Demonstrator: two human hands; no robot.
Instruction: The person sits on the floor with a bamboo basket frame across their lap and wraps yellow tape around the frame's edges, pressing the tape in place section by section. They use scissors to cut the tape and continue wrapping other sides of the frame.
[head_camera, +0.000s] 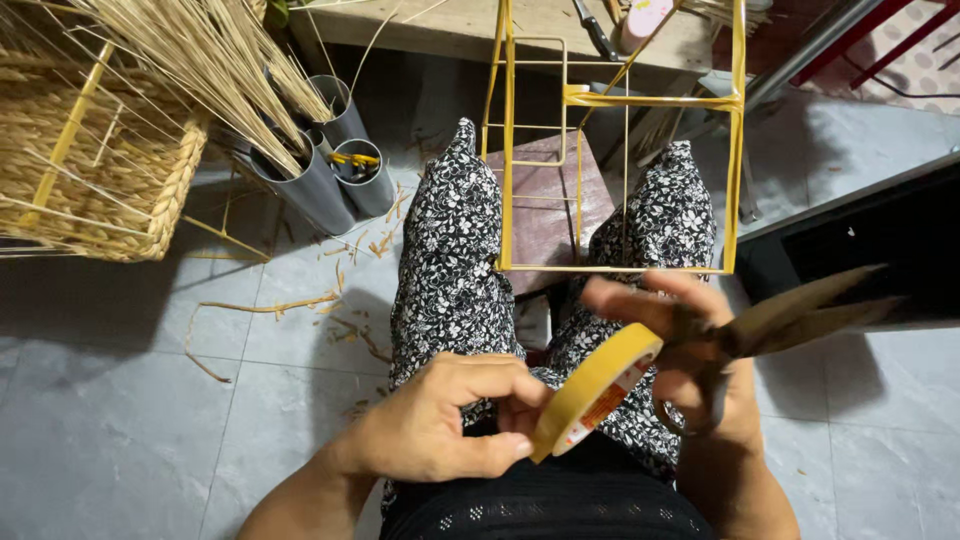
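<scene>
Over the lap, between knees in black-and-white flowered trousers (450, 270), the left hand (440, 425) curls its fingers and thumb tight around a roll of yellow tape (597, 390), gripping its lower edge with the roll held edge-on. Beside it, touching the roll's upper rim, the right hand (700, 370) clasps a pair of scissors (790, 315) through the handle loops, blades blurred and pointing right, apparently slightly parted. Just beyond both hands stands a yellow wire frame (620, 150).

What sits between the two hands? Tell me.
In the head view, a yellow tape roll sits between the left hand and the right hand, which holds scissors.
</scene>
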